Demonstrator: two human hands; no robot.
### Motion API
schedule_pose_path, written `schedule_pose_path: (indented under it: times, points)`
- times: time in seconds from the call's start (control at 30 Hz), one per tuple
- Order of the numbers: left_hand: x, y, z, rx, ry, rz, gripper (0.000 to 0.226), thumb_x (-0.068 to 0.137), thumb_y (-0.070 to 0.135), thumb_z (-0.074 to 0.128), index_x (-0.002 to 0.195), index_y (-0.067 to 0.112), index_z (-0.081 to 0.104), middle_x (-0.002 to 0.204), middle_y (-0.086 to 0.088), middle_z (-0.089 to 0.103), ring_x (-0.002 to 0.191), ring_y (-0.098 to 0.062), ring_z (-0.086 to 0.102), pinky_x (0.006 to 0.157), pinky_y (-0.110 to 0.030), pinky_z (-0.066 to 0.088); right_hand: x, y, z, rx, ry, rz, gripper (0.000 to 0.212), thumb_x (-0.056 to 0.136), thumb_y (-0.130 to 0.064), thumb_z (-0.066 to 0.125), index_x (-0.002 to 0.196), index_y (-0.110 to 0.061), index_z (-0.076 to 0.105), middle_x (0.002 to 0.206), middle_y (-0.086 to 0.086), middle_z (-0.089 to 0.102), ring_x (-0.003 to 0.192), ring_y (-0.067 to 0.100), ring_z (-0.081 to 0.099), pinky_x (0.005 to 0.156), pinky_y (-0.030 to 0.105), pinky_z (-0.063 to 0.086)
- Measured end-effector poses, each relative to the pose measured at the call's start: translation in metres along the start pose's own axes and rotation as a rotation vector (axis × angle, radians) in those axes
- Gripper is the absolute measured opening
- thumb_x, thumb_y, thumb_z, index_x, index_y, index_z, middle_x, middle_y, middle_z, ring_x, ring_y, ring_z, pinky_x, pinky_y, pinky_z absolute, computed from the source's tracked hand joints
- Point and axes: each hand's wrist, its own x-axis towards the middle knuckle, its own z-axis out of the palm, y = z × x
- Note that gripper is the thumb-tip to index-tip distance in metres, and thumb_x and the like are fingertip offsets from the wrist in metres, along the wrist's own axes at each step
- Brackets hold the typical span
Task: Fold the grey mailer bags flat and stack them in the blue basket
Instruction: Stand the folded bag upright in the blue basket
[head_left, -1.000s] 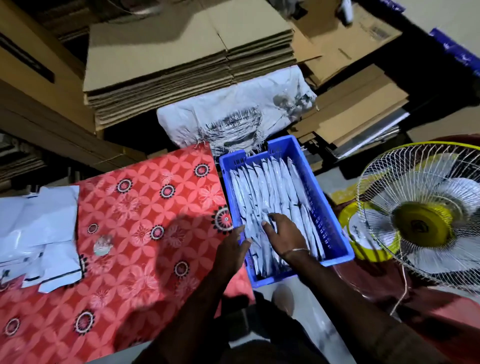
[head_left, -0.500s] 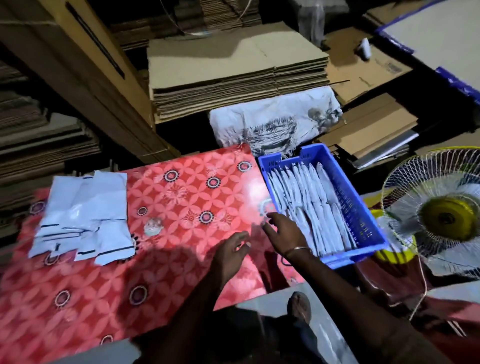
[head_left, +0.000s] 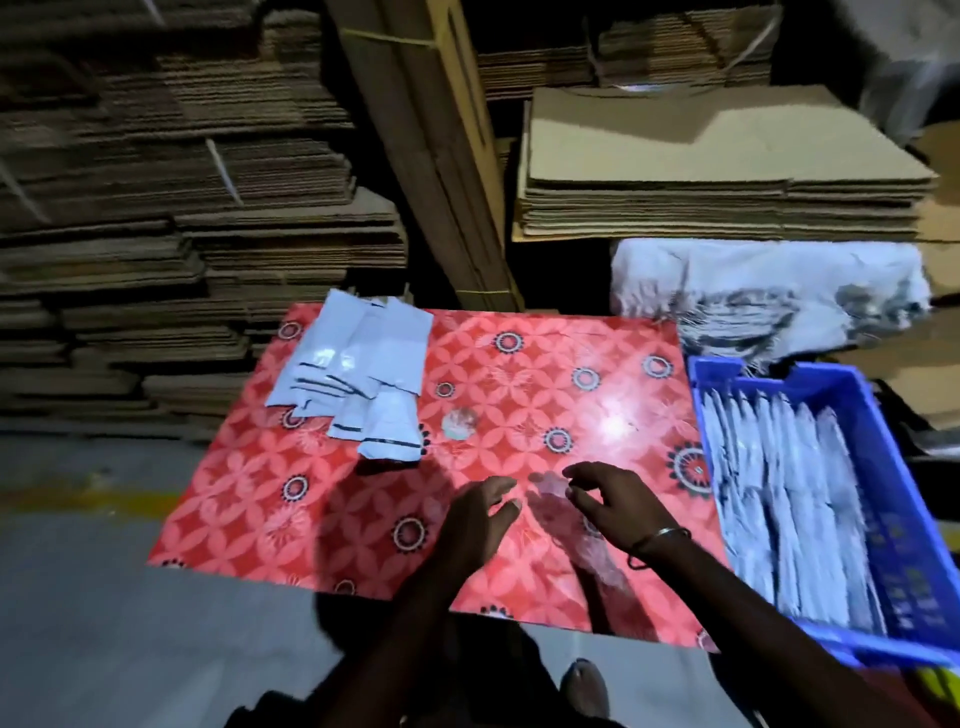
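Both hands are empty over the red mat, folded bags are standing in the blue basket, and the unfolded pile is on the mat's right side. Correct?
Not quite: the head view shows the unfolded pile on the mat's far left. The rest holds.

Open lane is running across the middle of the red surface (head_left: 519, 374), between the loose mailer pile (head_left: 363, 374) at far-left and the blue basket (head_left: 904, 499) hugging the right edge. Basket wall is blocking sideways entry; top is staying open. Cardboard stacks (head_left: 722, 171) and white sack (head_left: 769, 291) are closing off the far side.
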Motion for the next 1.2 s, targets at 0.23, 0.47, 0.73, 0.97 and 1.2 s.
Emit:
schedule_pose_path:
  times: [0.23,0.47,0.73,0.97,1.2]
  points:
    - [-0.007,-0.002,-0.033,-0.148,0.24,-0.144,0.026,0.09,0.027,0.073,0.114,0.036,0.067,0.116,0.01,0.07,0.111,-0.01,0.066,0.094,-0.022,0.05,0.055,-0.032,-0.006,-0.023,-0.114,-0.235,0.025,0.098,-0.027,0.054,0.108,-0.012,0.072,0.099,0.001,0.071,0.091,0.019,0.062,0.08,0.037,0.049]
    - [0.004,-0.02,-0.066,-0.238,0.336,-0.222,0.038,0.072,0.046,0.065,0.109,0.041,0.068,0.106,0.01,0.074,0.089,-0.023,0.071,0.073,-0.025,0.047,0.133,-0.064,-0.01,-0.122,-0.24,-0.362,0.023,0.097,-0.019,0.056,0.111,-0.011,0.071,0.106,0.006,0.072,0.096,0.025,0.065,0.08,0.036,0.049]
    - [0.076,-0.025,-0.121,-0.329,0.406,-0.235,0.039,0.079,0.032,0.066,0.116,0.02,0.066,0.114,-0.004,0.07,0.104,-0.019,0.067,0.083,-0.023,0.053,0.275,-0.126,0.022,-0.12,-0.226,-0.271,0.038,0.093,-0.021,0.066,0.127,-0.006,0.066,0.122,0.016,0.069,0.113,0.031,0.063,0.091,0.033,0.043]
    - [0.149,-0.066,-0.148,-0.31,0.372,-0.28,0.045,0.072,0.055,0.061,0.117,0.051,0.061,0.126,0.016,0.061,0.116,-0.005,0.064,0.103,-0.043,0.052,0.424,-0.161,0.074,-0.118,-0.132,-0.112,0.055,0.085,-0.005,0.065,0.139,-0.001,0.055,0.139,0.022,0.058,0.129,0.037,0.054,0.108,0.036,0.04]
    - [0.165,-0.066,-0.169,-0.368,0.319,-0.284,0.049,0.095,0.021,0.067,0.143,0.021,0.055,0.14,0.005,0.054,0.123,-0.01,0.058,0.09,-0.007,0.045,0.507,-0.16,0.111,-0.023,-0.091,0.092,0.068,0.087,-0.005,0.065,0.15,-0.008,0.041,0.136,0.024,0.058,0.126,0.039,0.053,0.105,0.036,0.041]
